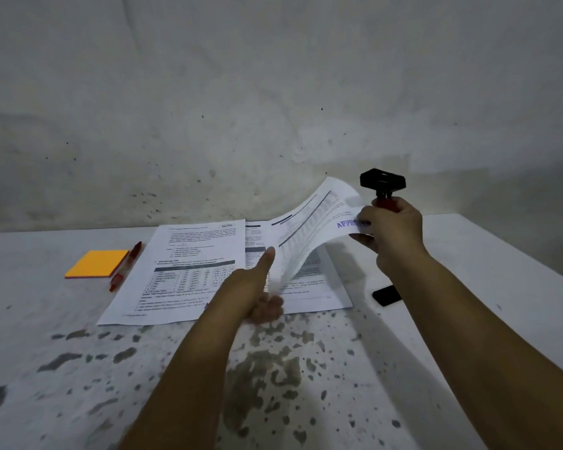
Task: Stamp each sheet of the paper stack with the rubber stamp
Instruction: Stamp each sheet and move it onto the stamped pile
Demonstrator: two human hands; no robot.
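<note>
A printed sheet (309,232) with a blue stamp mark curves up off the table. My right hand (394,228) pinches its right edge and also holds the rubber stamp (383,182) by its red handle, black base pointing up. My left hand (260,287) grips the sheet's near corner, thumb up. Under it lies the paper stack (309,287). A separate printed sheet (189,267) lies flat to the left.
An orange sticky-note pad (96,263) and a red pen (126,266) lie left of the papers. A black ink pad (386,295) sits by my right forearm. The table (78,368) is white and stained, against a wall.
</note>
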